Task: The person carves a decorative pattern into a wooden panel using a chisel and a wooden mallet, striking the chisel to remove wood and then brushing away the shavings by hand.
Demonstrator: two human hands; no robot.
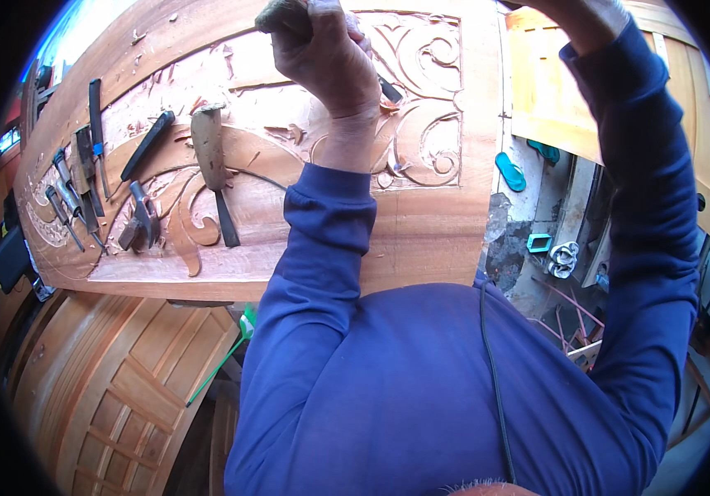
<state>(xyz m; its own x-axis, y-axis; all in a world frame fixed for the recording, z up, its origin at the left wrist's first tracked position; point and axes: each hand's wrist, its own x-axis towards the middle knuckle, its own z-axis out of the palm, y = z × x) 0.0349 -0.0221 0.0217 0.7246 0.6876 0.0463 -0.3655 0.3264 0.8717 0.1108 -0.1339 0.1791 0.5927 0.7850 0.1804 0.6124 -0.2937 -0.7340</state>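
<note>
My left hand (326,66) is closed around a grey-brown piece with a blunt, rounded end (282,16), above the far part of a carved wooden panel (425,240). Its kind is unclear, and its other end is hidden. Carved scrolls (433,140) show to the right of my left wrist, beside a dark tool (389,91) partly covered by it. At the upper right edge, my right hand (582,21) shows only in part, past the panel's right side; its fingers lie out of the picture.
Left on the panel lie a tapered wooden mallet (207,145), a black-handled tool (148,145), a hammer (145,217), several chisels (66,178) and wood shavings. A panelled door (123,388) stands at lower left. Teal slippers (510,172) lie on the floor at right, near other boards (553,107).
</note>
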